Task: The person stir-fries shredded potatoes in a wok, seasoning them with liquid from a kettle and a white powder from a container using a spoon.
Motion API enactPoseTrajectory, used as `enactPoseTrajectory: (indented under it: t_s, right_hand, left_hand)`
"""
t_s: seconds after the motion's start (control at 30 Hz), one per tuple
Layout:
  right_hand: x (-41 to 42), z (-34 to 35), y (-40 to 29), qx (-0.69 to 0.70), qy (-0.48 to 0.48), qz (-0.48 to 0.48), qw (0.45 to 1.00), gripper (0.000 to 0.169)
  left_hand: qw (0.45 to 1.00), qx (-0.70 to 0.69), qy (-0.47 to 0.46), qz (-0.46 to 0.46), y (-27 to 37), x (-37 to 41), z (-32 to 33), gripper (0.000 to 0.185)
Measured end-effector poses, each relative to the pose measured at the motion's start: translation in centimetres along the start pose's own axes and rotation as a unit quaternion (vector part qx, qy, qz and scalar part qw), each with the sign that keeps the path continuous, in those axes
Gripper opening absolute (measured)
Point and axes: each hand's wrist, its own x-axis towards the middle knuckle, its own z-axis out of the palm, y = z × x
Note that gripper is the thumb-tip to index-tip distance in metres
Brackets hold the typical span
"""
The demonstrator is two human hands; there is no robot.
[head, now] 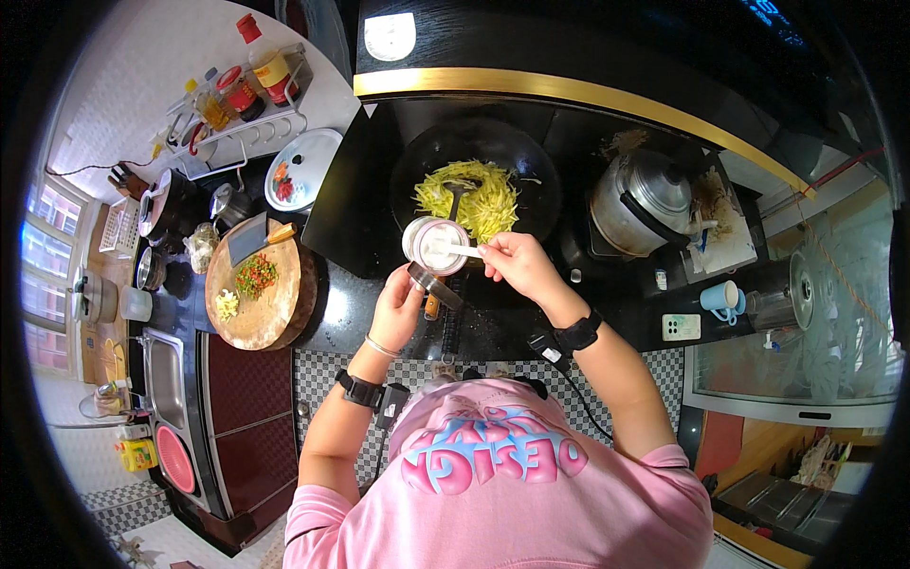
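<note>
My right hand (517, 264) grips the handle of a small white spoon (466, 250), whose bowl end is in an open glass jar (439, 247) of white granules. My left hand (399, 302) holds a round dark lid (434, 285), tilted on edge just below the jar; whether its fingers also hold the jar, I cannot tell. Behind the jar, a black wok (537, 206) on the stove holds pale yellow-green shreds (490, 203). A dark spatula (455, 203) rests among them, partly hidden by the jar.
Left, a round wooden chopping board (266, 313) bears a cleaver (247, 242), chopped red and green peppers and pale chopped bits. Beyond are a white enamel plate (320, 153) and a bottle rack. Right stand a lidded metal pot (625, 206), a phone (681, 327) and a blue mug (718, 295).
</note>
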Motion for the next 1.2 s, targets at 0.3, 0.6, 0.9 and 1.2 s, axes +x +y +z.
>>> enactPoseTrajectory:
  t_s: [0.3,0.6,0.9,1.2]
  right_hand:
    - [0.1,-0.2,-1.5,-0.110,0.032,-0.012,0.993,0.022]
    - [1.5,0.9,-0.1,-0.036,0.013,0.003,0.999,0.024]
    - [0.7,-1.7,0.8,0.108,-0.030,0.015,0.994,0.023]
    - [1.9,-4.4,0.8,-0.148,0.165,-0.092,0.971,0.018]
  left_hand:
    - [0.999,-0.011,0.001,0.038,-0.9,0.7,0.5,0.030]
    - [0.998,0.030,-0.003,0.057,-1.2,0.9,0.6,0.030]
    - [1.000,-0.002,0.005,0.023,0.4,1.3,1.1,0.031]
    - [0.999,-0.007,0.042,-0.013,0.2,1.3,0.6,0.025]
